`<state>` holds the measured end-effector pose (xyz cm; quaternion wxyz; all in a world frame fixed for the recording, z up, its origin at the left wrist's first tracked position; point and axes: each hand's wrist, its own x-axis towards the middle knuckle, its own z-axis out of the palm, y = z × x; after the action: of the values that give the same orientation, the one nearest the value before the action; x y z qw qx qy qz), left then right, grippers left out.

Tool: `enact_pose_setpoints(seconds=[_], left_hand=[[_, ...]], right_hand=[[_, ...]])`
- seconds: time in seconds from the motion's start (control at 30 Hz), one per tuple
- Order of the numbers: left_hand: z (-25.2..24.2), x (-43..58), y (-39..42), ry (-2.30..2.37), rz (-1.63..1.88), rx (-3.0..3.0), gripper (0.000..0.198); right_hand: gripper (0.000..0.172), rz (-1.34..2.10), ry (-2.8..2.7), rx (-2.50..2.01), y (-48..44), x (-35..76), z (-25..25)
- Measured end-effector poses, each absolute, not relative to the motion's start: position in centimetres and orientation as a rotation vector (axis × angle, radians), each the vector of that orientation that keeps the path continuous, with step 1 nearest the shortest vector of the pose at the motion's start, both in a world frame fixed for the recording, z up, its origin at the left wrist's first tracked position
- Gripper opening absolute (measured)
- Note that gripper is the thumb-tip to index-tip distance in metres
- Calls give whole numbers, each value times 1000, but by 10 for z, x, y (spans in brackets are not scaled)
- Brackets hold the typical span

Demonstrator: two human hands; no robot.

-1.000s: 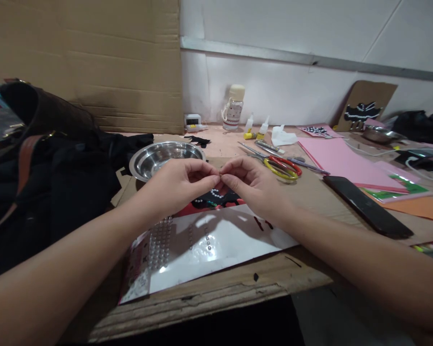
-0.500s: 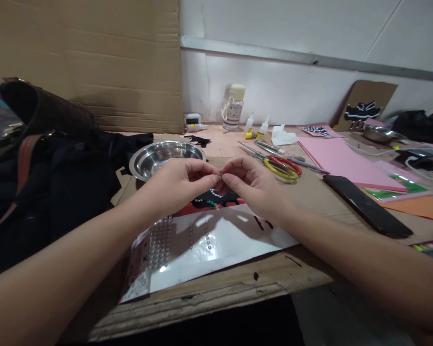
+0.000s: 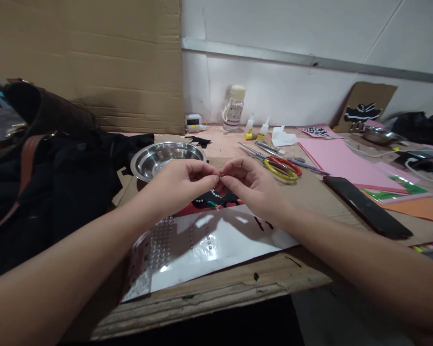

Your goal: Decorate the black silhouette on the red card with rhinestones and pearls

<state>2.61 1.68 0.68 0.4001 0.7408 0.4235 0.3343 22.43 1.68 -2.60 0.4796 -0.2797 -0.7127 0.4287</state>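
My left hand [image 3: 182, 185] and my right hand [image 3: 254, 187] meet at the fingertips in the middle of the view, both pinched closed. Whatever lies between the fingertips is too small to make out. Partly hidden under them is a black and red piece [image 3: 222, 198] with white beads and a green trim. In front of it lies a white sheet [image 3: 238, 238] with a few pearl beads stuck on. Rows of pearl stickers [image 3: 161, 242] cover its left end.
A steel bowl [image 3: 140, 166] stands behind my left hand. Scissors [image 3: 281, 168], glue bottles [image 3: 263, 129] and a jar [image 3: 234, 109] are at the back. Right are a black phone [image 3: 366, 206] and pink sheets [image 3: 350, 161]. Dark cloth [image 3: 79, 182] and a bag lie left.
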Motion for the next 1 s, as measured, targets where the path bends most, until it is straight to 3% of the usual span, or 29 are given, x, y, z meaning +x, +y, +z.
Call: enact_pose_setpoints(seconds=[0.57,1.0], left_hand=[[7,26,17,1019,828,1867,15],[6,27,17,1057,818,1877,15]], right_hand=[[8,1056,-1735,-661,17,223,-27],[16,1058,-1754,-675,16,224,-26]])
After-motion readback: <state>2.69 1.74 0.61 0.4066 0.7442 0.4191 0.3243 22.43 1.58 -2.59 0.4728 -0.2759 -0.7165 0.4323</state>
